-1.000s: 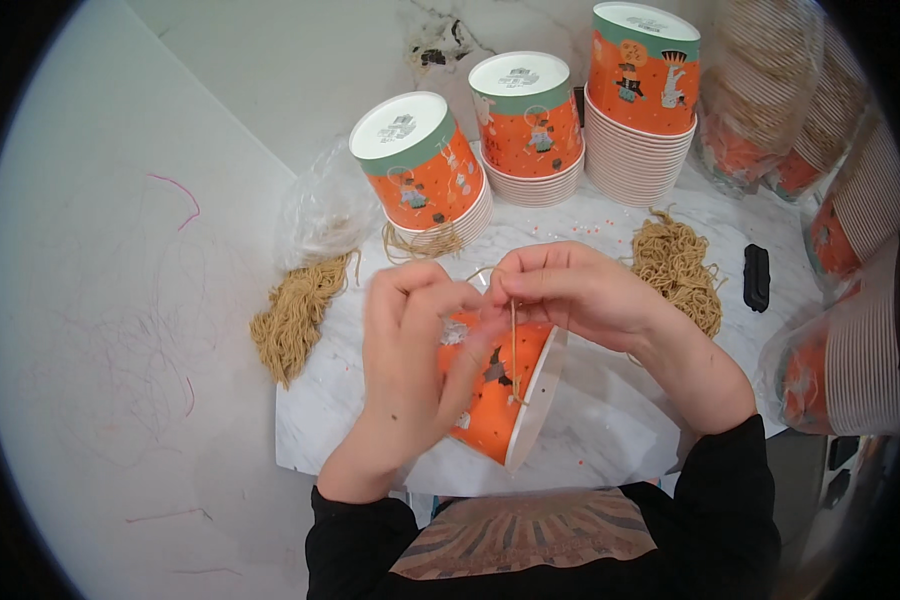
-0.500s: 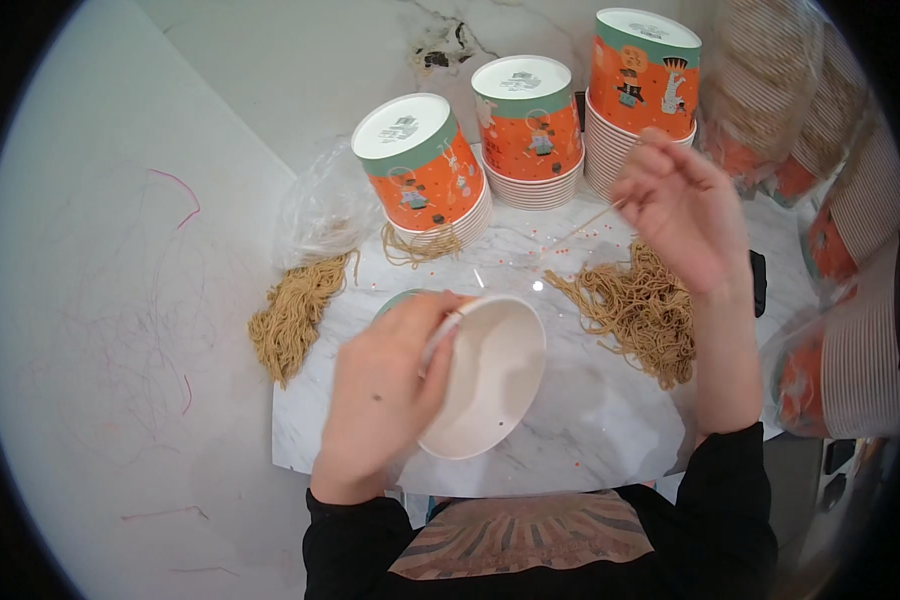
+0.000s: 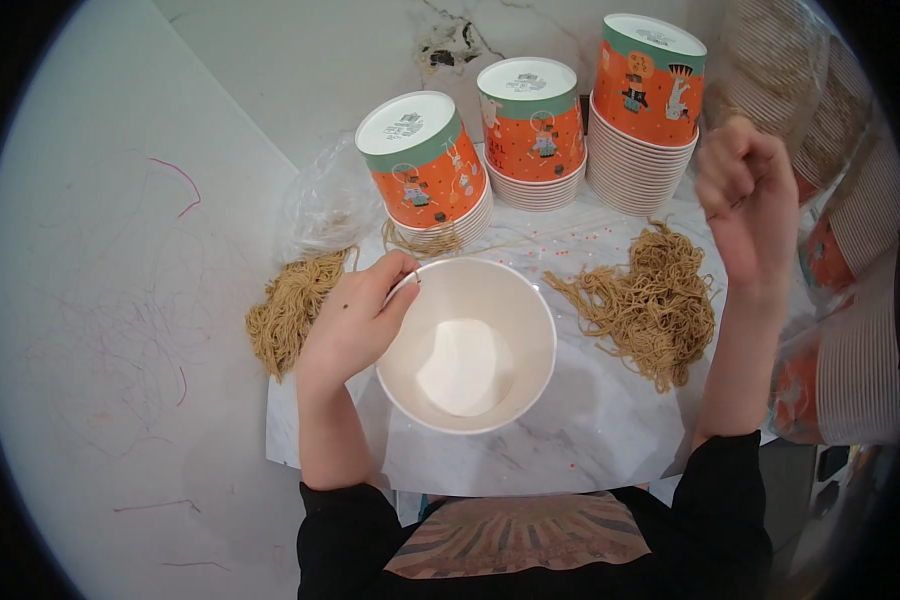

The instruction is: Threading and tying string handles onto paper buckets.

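Note:
My left hand (image 3: 365,315) pinches the left far rim of a white-lined paper bucket (image 3: 525,385), its mouth facing up. A thin tan cord (image 3: 515,242) stretches faintly from near that rim toward my right hand (image 3: 748,195), which is raised at the right with its fingers closed on the cord. The hand is slightly blurred, so the cord's end is hidden. Below and left of it lies a loose heap of tan cords (image 3: 660,310). Another bundle of tan cords (image 3: 292,310) lies beside my left wrist.
Three upside-down stacks of orange and green paper buckets, a left stack (image 3: 425,180), a middle stack (image 3: 532,140) and a right stack (image 3: 642,110), stand at the back. Bagged bucket stacks (image 3: 860,345) crowd the right side. A clear plastic bag (image 3: 325,210) lies back left on the marbled table (image 3: 470,465).
My right hand has moved right and closed, drawing the cord out longer. My left hand has turned the bucket from tilted to mouth up.

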Available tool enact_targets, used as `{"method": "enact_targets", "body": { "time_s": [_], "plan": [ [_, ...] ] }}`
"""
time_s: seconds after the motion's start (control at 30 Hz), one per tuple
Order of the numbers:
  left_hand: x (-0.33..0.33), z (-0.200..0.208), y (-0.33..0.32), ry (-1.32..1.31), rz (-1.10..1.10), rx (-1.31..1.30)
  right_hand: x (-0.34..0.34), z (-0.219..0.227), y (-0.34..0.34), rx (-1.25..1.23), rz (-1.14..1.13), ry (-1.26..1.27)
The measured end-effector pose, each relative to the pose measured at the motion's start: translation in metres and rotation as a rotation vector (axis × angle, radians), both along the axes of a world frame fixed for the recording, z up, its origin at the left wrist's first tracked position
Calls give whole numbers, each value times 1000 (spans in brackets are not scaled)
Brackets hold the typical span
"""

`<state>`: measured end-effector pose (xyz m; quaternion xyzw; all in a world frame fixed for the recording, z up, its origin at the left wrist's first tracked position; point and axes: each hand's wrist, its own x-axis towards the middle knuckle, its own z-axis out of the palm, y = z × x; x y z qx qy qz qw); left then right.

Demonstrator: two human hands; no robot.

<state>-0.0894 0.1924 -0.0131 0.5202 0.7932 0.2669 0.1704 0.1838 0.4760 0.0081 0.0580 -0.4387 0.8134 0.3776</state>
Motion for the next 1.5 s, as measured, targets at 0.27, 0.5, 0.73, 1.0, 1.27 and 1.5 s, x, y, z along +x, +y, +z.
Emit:
{"method": "enact_targets", "body": {
  "time_s": [0.27, 0.5, 0.73, 1.0, 1.27, 1.5],
  "plan": [
    [23, -12, 5, 399, 49, 116, -31, -6, -82, 672, -18, -602],
    [84, 3, 4, -491, -170, 424, -33, -4, -103, 781, 20, -635],
    [80, 5, 1, -553, -118, 383, -36, -6, -106, 857, -40, -614],
    [77, 14, -4, -235, -172, 463, -46, -17, -120, 696, 134, -579],
    [77, 9, -6, -252, -37, 522, -47, -18, -124, 520, 121, -563],
    [74, 18, -11, -372, -46, 520, -38, -5, -120, 903, -49, -627]
  ]
}}
